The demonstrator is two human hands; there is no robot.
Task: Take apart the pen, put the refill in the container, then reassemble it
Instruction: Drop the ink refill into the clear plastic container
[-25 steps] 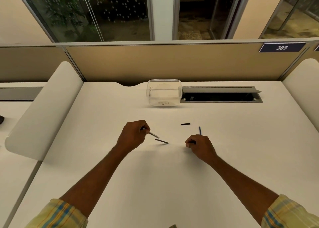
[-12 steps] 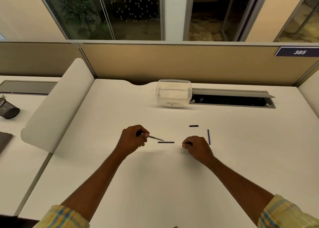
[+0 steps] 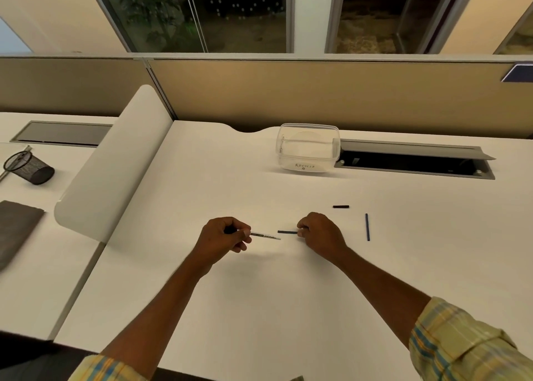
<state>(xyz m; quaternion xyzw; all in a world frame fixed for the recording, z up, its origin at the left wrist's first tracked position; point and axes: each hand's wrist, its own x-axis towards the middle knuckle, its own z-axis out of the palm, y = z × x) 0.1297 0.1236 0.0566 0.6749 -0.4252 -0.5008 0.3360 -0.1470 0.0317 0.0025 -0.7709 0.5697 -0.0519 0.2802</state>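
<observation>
on far desk edge, clear container [image 3: 307, 149] w/ handwritten "recycle" label.

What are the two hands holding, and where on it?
The left hand grips the clear pen barrel by its dark end. The right hand pinches one end of a thin dark stick, possibly the refill.

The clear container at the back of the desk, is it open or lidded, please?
Open: the clear container shows a bare rim with no lid on it, and nothing visible inside.
</observation>
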